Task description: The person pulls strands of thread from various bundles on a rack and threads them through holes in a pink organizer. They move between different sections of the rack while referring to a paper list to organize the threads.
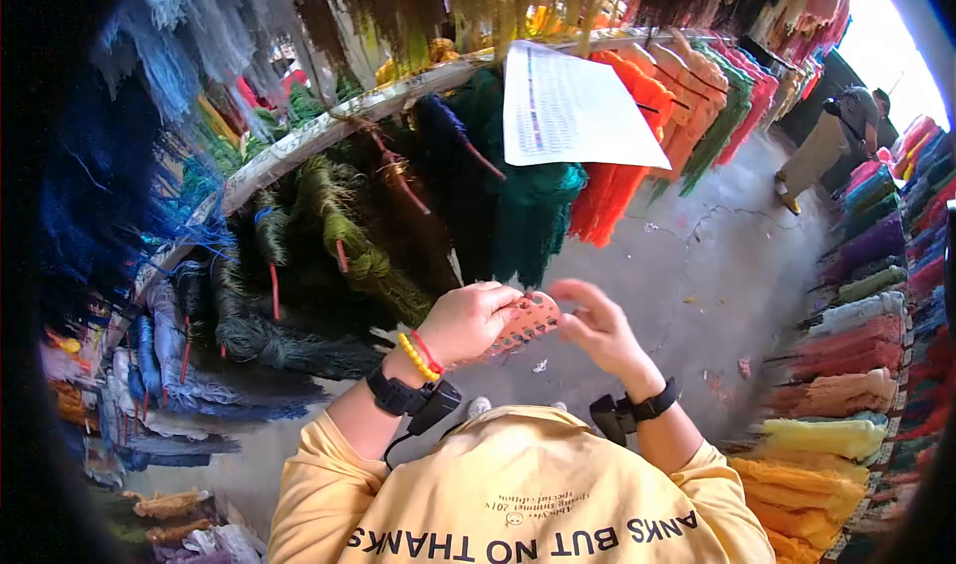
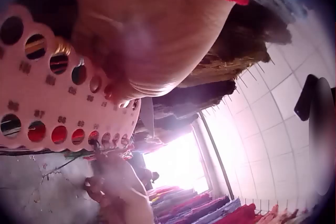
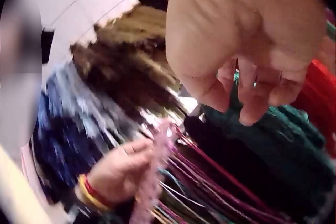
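Note:
In the head view my left hand (image 1: 468,325) grips a pink thread card (image 1: 538,317) in front of the body. Two rows of round holes with printed numbers run along the card (image 2: 50,95) in the left wrist view. Colored strands (image 3: 215,176) trail from it in the right wrist view. My right hand (image 1: 601,333) is raised just beyond the card's right end, fingers loosely bent. No held thing shows among those fingers (image 3: 254,103) in the right wrist view. A dark green skein (image 1: 538,211) hangs behind both hands.
A printed white sheet (image 1: 573,116) lies over skeins on the curved wooden rail (image 1: 329,126). Olive skeins (image 1: 358,255) hang at left, orange ones (image 1: 607,196) ahead. Another rack holds yellow skeins (image 1: 822,437) at right. Farther off on the grey floor (image 1: 687,235) is another person (image 1: 832,141).

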A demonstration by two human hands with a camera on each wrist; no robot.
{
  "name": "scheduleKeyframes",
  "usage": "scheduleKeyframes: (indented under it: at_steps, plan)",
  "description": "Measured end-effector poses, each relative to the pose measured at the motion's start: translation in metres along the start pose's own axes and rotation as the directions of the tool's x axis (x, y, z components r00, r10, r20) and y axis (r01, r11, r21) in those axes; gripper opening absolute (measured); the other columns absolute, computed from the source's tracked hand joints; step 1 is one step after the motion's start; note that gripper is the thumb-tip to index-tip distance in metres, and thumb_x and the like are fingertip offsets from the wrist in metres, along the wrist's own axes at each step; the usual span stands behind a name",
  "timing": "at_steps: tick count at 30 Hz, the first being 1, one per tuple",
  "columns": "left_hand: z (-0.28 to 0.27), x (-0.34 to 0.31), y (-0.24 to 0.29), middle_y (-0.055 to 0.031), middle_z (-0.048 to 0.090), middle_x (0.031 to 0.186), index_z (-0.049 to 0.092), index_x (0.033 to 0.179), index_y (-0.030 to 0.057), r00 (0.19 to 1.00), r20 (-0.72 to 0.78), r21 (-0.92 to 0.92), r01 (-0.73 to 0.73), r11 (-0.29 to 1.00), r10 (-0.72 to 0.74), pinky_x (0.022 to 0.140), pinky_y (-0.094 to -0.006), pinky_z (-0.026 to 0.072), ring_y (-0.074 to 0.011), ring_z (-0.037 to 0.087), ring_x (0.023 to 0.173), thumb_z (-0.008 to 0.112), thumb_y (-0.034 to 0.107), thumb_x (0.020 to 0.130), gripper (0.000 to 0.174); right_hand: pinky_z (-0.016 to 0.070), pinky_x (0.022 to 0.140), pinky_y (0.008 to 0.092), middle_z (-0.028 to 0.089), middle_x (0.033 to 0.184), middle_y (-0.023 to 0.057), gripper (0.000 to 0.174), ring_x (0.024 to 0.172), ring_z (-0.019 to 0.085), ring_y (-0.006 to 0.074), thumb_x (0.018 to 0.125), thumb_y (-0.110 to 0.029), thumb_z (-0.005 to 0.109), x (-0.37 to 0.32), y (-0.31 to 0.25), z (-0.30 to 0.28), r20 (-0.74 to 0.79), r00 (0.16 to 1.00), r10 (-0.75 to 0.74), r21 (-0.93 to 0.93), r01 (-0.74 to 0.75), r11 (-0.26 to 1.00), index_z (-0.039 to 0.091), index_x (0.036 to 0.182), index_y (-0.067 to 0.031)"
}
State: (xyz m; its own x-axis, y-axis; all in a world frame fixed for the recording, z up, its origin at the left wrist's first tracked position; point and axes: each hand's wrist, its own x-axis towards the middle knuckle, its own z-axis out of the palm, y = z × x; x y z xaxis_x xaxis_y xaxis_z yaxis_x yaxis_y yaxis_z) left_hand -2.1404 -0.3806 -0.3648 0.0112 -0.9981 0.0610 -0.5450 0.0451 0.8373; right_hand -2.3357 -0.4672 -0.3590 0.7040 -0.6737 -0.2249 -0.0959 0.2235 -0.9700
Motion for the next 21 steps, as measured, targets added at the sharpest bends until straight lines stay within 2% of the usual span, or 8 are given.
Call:
scheduleKeyframes:
  at_steps: [3,4,7,10,13,16,19,21]
  plan:
    - [0.007,0.009,0.007,-0.014,0.062,0.088,0.061,0.095,0.0015,1.0,0.015,0.008,0.011,1.0,-0.011,0.07,-0.0326,0.0481,-0.0284,0.06,0.079,0.058,0.011,0.08,0.018,0.0425,0.057,0.0213,0.056,0.076,0.0015,0.016,0.063,0.049,0.006,0.087,-0.012,0.055,0.003,0.016,-0.014,0.08,0.981,0.176,-0.302,-0.144,0.942,0.055,0.095,0.0021]
    - [0.007,0.011,0.009,-0.0141,0.062,0.088,0.061,0.096,0.0011,0.999,0.013,-0.023,0.041,0.999,-0.04,0.07,-0.032,0.0482,-0.0277,0.061,0.08,0.057,0.011,0.08,0.018,0.0421,0.056,0.0213,0.056,0.069,0.0008,0.017,0.062,0.049,0.0064,0.088,-0.013,0.055,0.002,0.019,-0.016,0.072,0.989,0.13,-0.279,-0.105,0.954,0.056,0.083,0.0028]
    - [0.007,0.013,0.012,-0.0148,0.062,0.089,0.061,0.097,0.0,0.991,0.03,-0.117,0.132,0.984,-0.13,0.071,-0.0303,0.0484,-0.0257,0.062,0.08,0.057,0.01,0.081,0.019,0.041,0.054,0.0213,0.056,0.069,0.0019,0.016,0.061,0.049,0.0065,0.088,-0.013,0.055,-0.011,0.01,-0.022,0.051,0.988,0.149,-0.215,-0.135,0.967,0.056,0.084,0.0022]
    - [0.013,0.017,0.014,-0.0147,0.063,0.088,0.061,0.097,-0.0005,0.984,0.057,-0.164,0.176,0.971,-0.168,0.07,-0.0285,0.0481,-0.0224,0.063,0.08,0.056,0.01,0.082,0.019,0.0413,0.053,0.0227,0.056,0.068,0.0023,0.016,0.059,0.049,0.0073,0.087,-0.014,0.056,-0.02,0.018,-0.042,0.046,0.98,0.192,-0.341,-0.165,0.925,0.057,0.086,0.0017]
    - [0.024,0.02,0.013,-0.0137,0.064,0.088,0.061,0.097,-0.0005,0.99,0.092,-0.122,0.121,0.985,-0.11,0.07,-0.0283,0.0481,-0.0213,0.063,0.08,0.056,0.01,0.082,0.019,0.0428,0.055,0.0225,0.059,0.073,0.0043,0.016,0.062,0.051,0.0066,0.085,-0.014,0.056,-0.025,0.014,-0.057,0.206,0.963,0.176,-0.607,-0.015,0.795,0.059,0.092,0.0005]
    - [0.031,0.026,0.016,-0.0133,0.064,0.088,0.061,0.097,-0.0004,0.984,0.109,-0.218,0.162,0.963,-0.141,0.071,-0.0289,0.0479,-0.0228,0.063,0.081,0.056,0.01,0.082,0.019,0.0438,0.058,0.0225,0.06,0.085,0.0054,0.021,0.067,0.052,0.0071,0.086,-0.014,0.055,-0.023,0.003,-0.061,0.107,0.992,0.068,-0.629,0.015,0.777,0.057,0.099,0.0015]
    - [0.035,0.031,0.023,-0.0135,0.064,0.09,0.061,0.098,0.0,0.979,0.146,-0.217,0.17,0.961,-0.14,0.072,-0.0296,0.0477,-0.0236,0.062,0.082,0.056,0.011,0.082,0.02,0.0436,0.06,0.0219,0.058,0.09,0.0046,0.026,0.068,0.051,0.0064,0.087,-0.017,0.056,-0.017,-0.001,-0.062,0.066,0.989,0.135,-0.141,-0.125,0.982,0.056,0.103,0.003]
    - [0.039,0.034,0.025,-0.0131,0.063,0.09,0.061,0.099,0.0003,0.982,0.155,-0.187,0.137,0.973,-0.108,0.073,-0.0299,0.0473,-0.0235,0.061,0.082,0.057,0.012,0.082,0.021,0.0397,0.056,0.0208,0.055,0.078,-0.001,0.024,0.064,0.046,0.0045,0.087,-0.02,0.057,-0.014,-0.003,-0.059,0.09,0.981,0.172,-0.192,-0.152,0.969,0.058,0.094,0.0034]
